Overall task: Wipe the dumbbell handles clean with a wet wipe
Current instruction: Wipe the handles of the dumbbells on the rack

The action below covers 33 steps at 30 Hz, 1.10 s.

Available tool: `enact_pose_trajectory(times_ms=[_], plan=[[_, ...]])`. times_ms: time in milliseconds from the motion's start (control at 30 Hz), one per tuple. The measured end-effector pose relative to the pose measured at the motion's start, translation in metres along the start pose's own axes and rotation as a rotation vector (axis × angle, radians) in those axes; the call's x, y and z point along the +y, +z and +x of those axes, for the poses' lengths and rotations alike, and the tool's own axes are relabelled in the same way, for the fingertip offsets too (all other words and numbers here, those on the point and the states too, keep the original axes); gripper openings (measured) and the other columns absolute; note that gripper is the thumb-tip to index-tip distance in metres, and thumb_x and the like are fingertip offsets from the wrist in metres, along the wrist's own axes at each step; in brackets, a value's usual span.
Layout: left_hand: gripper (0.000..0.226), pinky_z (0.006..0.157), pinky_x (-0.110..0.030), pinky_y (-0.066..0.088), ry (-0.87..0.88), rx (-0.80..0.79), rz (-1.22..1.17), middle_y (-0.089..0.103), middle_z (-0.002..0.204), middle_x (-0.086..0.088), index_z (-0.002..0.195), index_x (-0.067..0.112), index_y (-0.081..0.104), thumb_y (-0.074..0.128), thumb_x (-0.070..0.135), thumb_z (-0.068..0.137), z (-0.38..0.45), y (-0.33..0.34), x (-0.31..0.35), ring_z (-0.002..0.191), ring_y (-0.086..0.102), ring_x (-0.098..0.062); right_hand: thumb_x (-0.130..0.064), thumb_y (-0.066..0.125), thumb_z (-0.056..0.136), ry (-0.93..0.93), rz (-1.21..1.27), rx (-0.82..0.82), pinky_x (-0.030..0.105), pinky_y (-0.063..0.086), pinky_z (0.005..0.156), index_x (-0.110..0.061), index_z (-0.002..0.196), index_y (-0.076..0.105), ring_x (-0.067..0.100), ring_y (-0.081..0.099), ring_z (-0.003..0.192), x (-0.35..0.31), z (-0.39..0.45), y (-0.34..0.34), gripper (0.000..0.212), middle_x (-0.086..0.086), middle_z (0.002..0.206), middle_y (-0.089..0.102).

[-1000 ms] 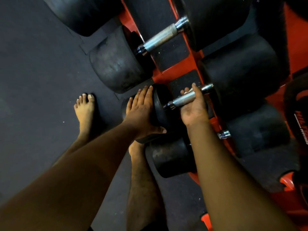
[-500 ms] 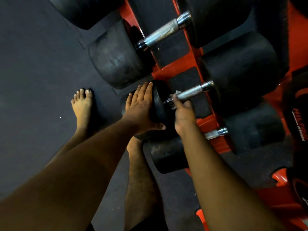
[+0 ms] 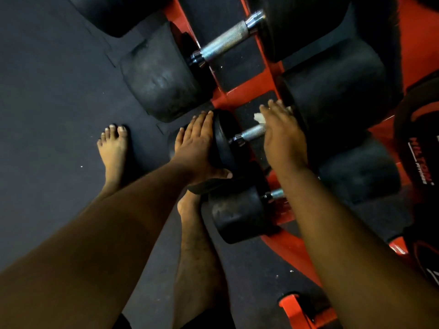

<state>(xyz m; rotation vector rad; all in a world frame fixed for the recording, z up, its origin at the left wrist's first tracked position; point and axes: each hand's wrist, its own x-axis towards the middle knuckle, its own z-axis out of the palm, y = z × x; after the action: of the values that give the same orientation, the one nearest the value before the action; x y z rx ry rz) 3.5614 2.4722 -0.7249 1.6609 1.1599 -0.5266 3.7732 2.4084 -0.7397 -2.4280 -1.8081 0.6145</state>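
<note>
1. Currently the wiping step is in hand: the right hand lies over the far end of the knurled steel handle of the middle black rubber-ended dumbbell, with a crumpled white wet wipe showing at its fingertips.
2. Whether those fingers curl round the bar cannot be told, since the back of the hand hides them.
3. Meanwhile the left hand is spread flat, fingers straight, pressed against the near rubber head to steady it.
4. Next, I judge, the wipe must travel along the bare stretch of handle toward the near collar while the left hand stops the dumbbell rolling.
5. Beyond it, a larger dumbbell's long knurled handle awaits, and a smaller one sits nearer.
6. All rest on a red steel rack above dark rubber gym flooring, where a bare foot stands.
</note>
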Motion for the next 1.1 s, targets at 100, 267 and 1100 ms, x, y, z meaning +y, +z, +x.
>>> enact_pose_trajectory(times_ms=[100,267,1100], plan=[[0.156,0.125,-0.043,-0.006,-0.003,-0.001,-0.004,-0.010,0.170,0.003,0.161,0.020,-0.012,0.094,0.058,0.053,0.000,0.001,0.001,0.156,-0.011,-0.017,-0.006,0.051,0.084,-0.184,-0.256,-0.180,0.051,0.020,0.119,-0.006,0.131,0.063,0.036,0.045,0.140,0.003,-0.014,0.025,0.049,0.016,0.140,0.059],[0.155,0.126,-0.043,-0.006,-0.003,0.009,-0.003,-0.009,0.170,0.003,0.161,0.020,-0.011,0.093,0.058,0.053,0.001,0.003,0.000,0.156,-0.010,-0.017,-0.010,0.059,0.087,-0.508,-0.329,-0.265,0.051,0.014,0.122,-0.009,0.142,0.053,0.030,0.042,0.142,0.006,-0.022,0.023,0.055,0.009,0.147,0.053],[0.155,0.126,-0.044,-0.004,0.009,0.024,-0.001,-0.006,0.171,0.003,0.162,0.022,-0.009,0.094,0.059,0.051,0.003,0.005,-0.004,0.157,-0.008,-0.018,-0.002,0.043,0.091,-0.030,-0.189,-0.022,0.046,0.020,0.124,-0.013,0.146,0.049,0.031,0.026,0.151,0.007,-0.028,0.017,0.056,0.012,0.161,0.034]])
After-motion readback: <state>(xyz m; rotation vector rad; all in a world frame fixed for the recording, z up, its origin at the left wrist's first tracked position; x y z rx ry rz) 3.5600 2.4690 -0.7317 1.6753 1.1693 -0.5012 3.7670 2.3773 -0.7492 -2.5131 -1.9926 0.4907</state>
